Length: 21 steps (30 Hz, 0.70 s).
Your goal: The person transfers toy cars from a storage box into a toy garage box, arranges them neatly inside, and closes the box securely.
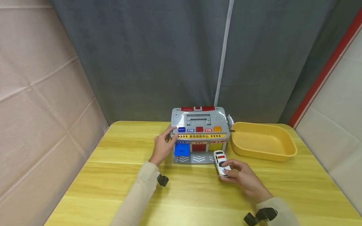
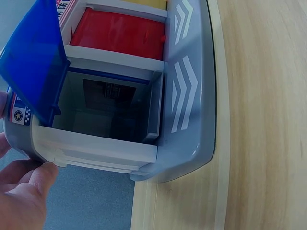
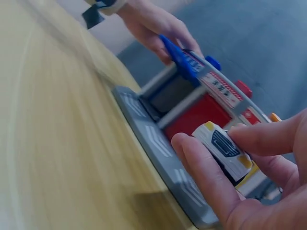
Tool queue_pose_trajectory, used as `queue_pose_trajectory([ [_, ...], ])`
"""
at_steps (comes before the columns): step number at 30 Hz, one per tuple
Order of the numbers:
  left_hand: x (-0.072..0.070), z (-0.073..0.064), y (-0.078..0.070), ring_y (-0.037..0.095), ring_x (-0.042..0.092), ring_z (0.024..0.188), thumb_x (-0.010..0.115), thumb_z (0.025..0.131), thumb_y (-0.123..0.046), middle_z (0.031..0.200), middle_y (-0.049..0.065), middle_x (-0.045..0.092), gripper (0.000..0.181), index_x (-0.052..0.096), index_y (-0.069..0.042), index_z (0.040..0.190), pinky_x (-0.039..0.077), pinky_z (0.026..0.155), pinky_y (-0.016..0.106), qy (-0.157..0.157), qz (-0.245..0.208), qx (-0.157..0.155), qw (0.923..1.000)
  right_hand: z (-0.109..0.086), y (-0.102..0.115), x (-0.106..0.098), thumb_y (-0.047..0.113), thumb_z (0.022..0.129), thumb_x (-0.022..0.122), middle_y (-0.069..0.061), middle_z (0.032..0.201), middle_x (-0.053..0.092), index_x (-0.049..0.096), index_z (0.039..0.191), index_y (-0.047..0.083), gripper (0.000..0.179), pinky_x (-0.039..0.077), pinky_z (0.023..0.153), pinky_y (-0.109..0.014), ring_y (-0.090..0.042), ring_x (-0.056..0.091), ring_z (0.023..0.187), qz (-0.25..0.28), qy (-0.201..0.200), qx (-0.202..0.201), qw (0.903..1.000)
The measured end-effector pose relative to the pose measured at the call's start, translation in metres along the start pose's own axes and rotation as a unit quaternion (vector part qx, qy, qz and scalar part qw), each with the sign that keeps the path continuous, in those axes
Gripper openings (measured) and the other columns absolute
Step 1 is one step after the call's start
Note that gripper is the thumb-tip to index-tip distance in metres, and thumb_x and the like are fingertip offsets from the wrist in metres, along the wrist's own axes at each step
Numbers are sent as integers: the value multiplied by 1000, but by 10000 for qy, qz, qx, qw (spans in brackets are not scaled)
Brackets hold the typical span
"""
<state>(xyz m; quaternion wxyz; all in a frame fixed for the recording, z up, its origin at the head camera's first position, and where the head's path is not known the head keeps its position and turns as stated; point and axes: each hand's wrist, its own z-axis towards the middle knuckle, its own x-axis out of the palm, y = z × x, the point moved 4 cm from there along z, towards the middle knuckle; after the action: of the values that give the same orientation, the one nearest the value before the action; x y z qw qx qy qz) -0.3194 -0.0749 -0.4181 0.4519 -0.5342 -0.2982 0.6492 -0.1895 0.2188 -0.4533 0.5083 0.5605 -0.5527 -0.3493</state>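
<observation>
A grey toy garage [image 1: 199, 136] with a carry handle on its roof stands on the table. Its blue door [image 2: 36, 62] is swung up, showing the hollow compartment behind; the red door [image 2: 120, 36] is down. My left hand [image 1: 163, 146] holds the garage's left front corner, with thumb and fingers around the edge. In my right hand [image 1: 244, 177] is a small white toy police car [image 1: 221, 162], pinched between thumb and fingers in front of the garage's right end. The right wrist view shows the car's dark grille [image 3: 224, 143] end.
To the right of the garage sits a yellow plastic tray [image 1: 263, 153]. The wooden table [image 1: 186, 194] ends at a grey curtain [image 1: 158, 62] behind the garage. Pale fabric walls stand on both sides.
</observation>
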Motion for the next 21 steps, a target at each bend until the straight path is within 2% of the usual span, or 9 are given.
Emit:
queue_pose_trajectory([
  [9,0,0,2,28,46,144,60,100,-40,161,10,39,42,61,-24,138,46,112,35,93,31,-71,9999,8,-6,22,-8,91,57,-38,145,27,58,115,-11,24,63,92,-34,-28,71,100,-309,198,-39,9993],
  [17,-1,0,3,30,48,143,61,100,-37,160,11,40,40,62,-21,137,47,111,36,-3,-42,21,10000,13,-5,39,-7,92,57,-34,146,28,59,116,-10,24,63,92,-35,-28,71,100,-111,236,49,9996],
  [21,0,0,3,28,48,143,61,99,-39,161,9,39,41,62,-22,137,47,111,34,29,-35,-56,10000,18,-7,48,-8,92,57,-33,147,25,60,114,-9,22,63,92,-35,-28,71,100,51,352,11,9994],
])
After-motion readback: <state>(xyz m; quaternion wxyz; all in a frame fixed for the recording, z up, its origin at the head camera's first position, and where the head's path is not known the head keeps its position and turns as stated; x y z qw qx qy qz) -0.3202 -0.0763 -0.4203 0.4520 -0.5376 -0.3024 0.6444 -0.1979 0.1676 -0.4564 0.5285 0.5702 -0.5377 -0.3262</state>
